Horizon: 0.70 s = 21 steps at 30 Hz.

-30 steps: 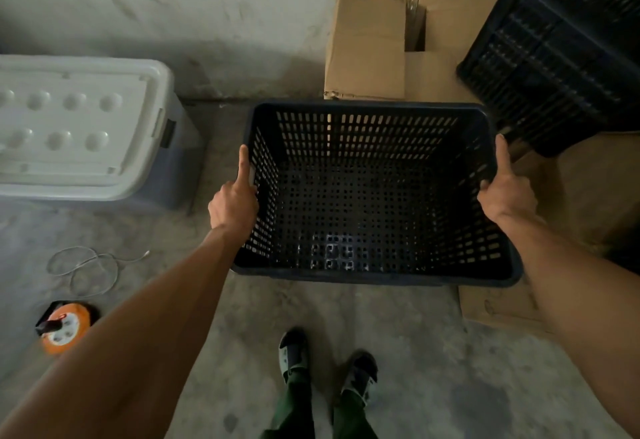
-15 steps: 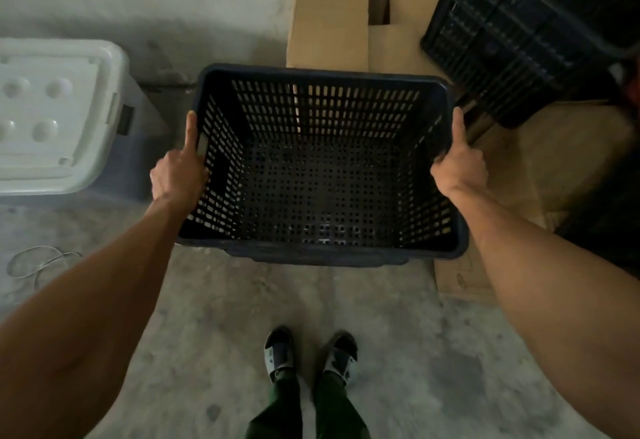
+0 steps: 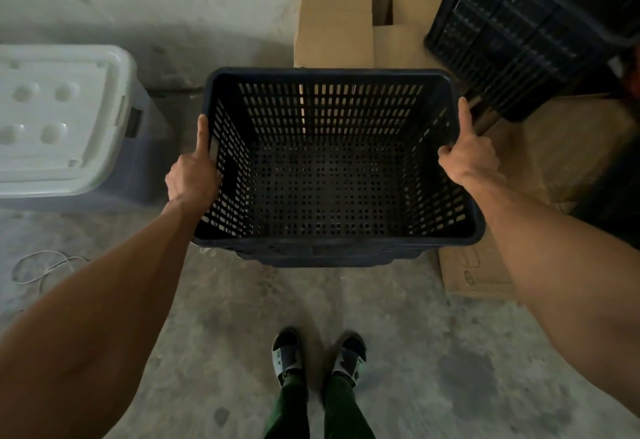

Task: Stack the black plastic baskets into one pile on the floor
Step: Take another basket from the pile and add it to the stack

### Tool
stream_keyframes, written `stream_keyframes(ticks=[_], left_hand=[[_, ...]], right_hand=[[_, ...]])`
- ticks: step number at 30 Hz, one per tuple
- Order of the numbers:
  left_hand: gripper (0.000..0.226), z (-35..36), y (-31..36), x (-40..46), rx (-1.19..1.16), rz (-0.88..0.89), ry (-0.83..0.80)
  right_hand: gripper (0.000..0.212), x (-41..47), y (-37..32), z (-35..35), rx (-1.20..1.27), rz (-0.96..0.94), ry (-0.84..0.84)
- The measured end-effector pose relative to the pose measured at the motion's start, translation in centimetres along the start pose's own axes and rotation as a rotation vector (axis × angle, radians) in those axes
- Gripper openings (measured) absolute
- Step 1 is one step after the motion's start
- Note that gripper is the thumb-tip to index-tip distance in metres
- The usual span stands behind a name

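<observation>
A black plastic basket (image 3: 332, 234) with slotted walls and a perforated bottom hangs in front of me above the concrete floor, open side up. My left hand (image 3: 192, 175) grips its left rim, thumb lying along the edge. On the right rim my right hand (image 3: 467, 154) holds it the same way. Below its front edge the rim of another black basket (image 3: 325, 258) shows, nested under it. At the upper right a further black basket (image 3: 526, 30) leans tilted over the cardboard.
A white-lidded grey storage bin (image 3: 62, 123) stands at the left. Cardboard boxes (image 3: 339, 16) sit against the wall behind the basket, with flattened cardboard (image 3: 478, 276) at the right. A wire loop (image 3: 41, 265) lies on the floor at left. My feet (image 3: 318, 355) are below.
The held basket has shifted left and nearer to me in view, and then steadied. Both hands keep the same grip on its rims.
</observation>
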<state>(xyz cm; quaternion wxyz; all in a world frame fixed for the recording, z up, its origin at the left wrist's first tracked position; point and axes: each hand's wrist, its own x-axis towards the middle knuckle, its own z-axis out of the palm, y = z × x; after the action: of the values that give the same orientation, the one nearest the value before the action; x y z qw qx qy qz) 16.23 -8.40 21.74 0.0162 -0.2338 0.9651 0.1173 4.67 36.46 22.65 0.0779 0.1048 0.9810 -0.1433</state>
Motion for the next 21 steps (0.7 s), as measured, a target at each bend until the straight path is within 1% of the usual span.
stream_keyframes(ticks=[3,5,7,8,9,10,12,13,14,15,17,19,20,21], left_hand=[[0.09,-0.1,-0.1,0.3,-0.033,0.029,-0.013],[0.086,-0.4,-0.2,0.3,-0.026,0.066,-0.051],[0.09,-0.8,-0.1,0.6,0.026,0.085,-0.116],[0.093,-1.3,0.2,1.1,0.049,0.096,-0.122],[0.096,-1.8,0.6,1.6,0.067,0.122,-0.086],[0.095,-2.3,1.1,2.3,0.076,0.166,-0.009],[0.09,-2.9,1.6,3.1,0.045,0.254,0.17],[0.087,-2.6,1.4,3.1,0.026,0.282,0.204],[0.085,-2.0,1.1,2.8,0.02,0.292,0.191],[0.085,-1.1,0.6,2.2,0.023,0.286,0.14],[0.087,0.3,-0.4,0.8,0.067,0.242,0.026],[0.087,-0.1,-0.3,0.9,0.146,0.277,0.009],[0.087,-1.0,0.0,1.3,0.158,0.296,0.016],[0.087,-2.2,0.7,1.9,0.13,0.297,0.043]], right_hand=[[0.09,0.1,0.0,-0.2,-0.021,-0.002,-0.037],[0.09,-0.1,0.0,-0.6,-0.056,0.01,-0.116],[0.087,-0.6,-0.2,-1.1,-0.098,0.028,-0.202],[0.086,-0.8,-0.4,-1.7,-0.096,0.028,-0.219],[0.084,-0.9,-0.6,-2.4,-0.085,0.005,-0.206],[0.082,-1.0,-0.9,-3.0,-0.074,-0.041,-0.154],[0.078,-1.4,-0.8,-3.6,-0.049,-0.137,0.034],[0.076,-1.8,-0.5,-3.1,-0.028,-0.173,0.133],[0.074,-2.6,0.0,-2.1,-0.024,-0.195,0.196],[0.072,-3.5,0.6,-0.8,-0.039,-0.195,0.205],[0.07,-4.9,1.7,1.6,-0.105,-0.139,0.111],[0.072,-4.2,2.2,1.6,-0.145,-0.131,0.026],[0.073,-3.7,2.0,0.8,-0.141,-0.141,0.018],[0.073,-3.1,1.7,-0.1,-0.122,-0.16,0.062]])
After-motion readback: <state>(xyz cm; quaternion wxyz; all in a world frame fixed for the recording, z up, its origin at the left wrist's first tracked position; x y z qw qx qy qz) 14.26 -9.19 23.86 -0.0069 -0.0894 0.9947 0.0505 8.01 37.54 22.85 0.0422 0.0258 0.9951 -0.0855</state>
